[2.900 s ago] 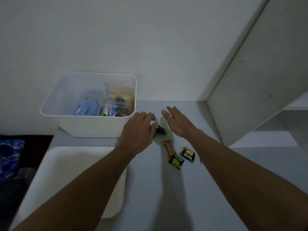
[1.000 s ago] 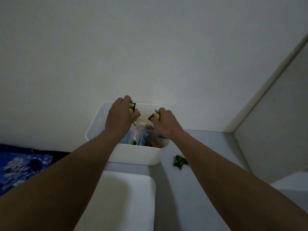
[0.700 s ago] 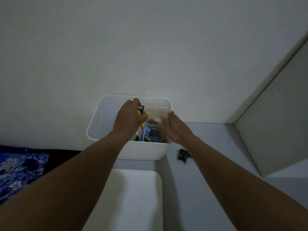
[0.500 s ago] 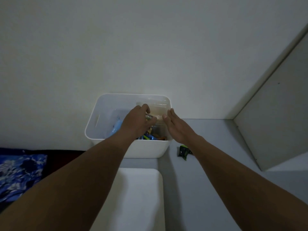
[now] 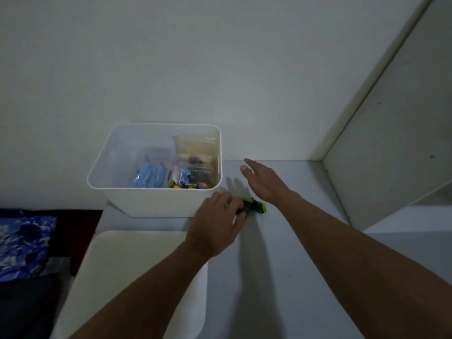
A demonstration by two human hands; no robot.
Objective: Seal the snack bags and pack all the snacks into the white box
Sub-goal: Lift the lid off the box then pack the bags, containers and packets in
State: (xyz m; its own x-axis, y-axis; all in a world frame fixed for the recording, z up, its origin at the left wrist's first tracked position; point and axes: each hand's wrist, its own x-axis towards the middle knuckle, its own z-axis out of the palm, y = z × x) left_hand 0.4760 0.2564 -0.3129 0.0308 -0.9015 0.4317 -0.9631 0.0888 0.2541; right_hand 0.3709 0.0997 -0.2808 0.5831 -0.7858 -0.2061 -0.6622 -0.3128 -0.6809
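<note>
The white box stands against the wall on the grey tabletop. Inside lie blue snack packs, a clear bag of brown snacks and several small wrapped candies. One black-and-green candy lies on the table just right of the box. My left hand is at the candy's left end, its fingertips closing on the wrapper. My right hand hovers flat and open just above and beyond the candy, holding nothing.
A white lid lies flat in front of the box, under my left forearm. A white cabinet panel rises at the right, with a shelf edge behind it. Blue patterned fabric lies off the table's left edge.
Both hands dropped their candies into the box and came out of it. My left hand moved down and right to the last candy on the table; my right hand moved right, open.
</note>
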